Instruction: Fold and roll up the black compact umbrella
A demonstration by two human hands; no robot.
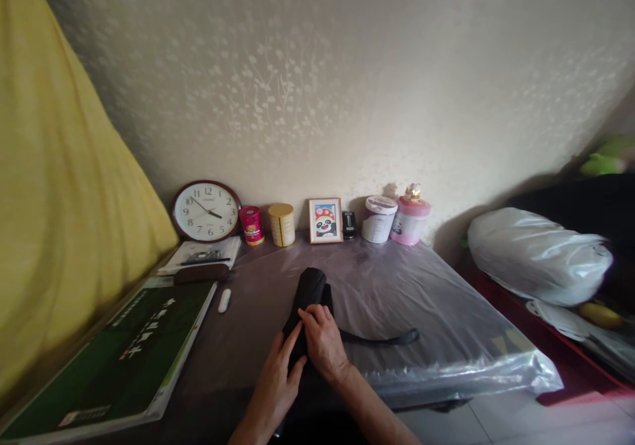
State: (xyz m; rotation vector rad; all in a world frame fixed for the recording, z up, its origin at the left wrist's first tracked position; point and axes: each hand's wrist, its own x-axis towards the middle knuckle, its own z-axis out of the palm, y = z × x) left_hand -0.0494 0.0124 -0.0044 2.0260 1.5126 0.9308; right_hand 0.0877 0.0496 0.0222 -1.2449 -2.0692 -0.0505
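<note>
A black rolled fabric bundle (310,288) lies lengthwise on the table in front of me, its rounded end toward the wall. My left hand (279,382) grips its near left side, thumb and fingers curved around the fabric. My right hand (323,340) is pressed on it from the top right, fingers bent and close to the left fingertips. From beneath my right hand a dark strap-like strip (381,340) of the fabric stretches to the right across the table and ends in a thicker tip. The bundle's near end is mostly hidden by my hands and wrists.
The plastic-covered table (446,326) holds a green book (119,359), a white stick-like object (224,301) and a brown case (201,274). Along the wall stand a clock (207,211), several tins and tubs, and a panda picture frame (325,221). A yellow curtain (64,187) hangs left.
</note>
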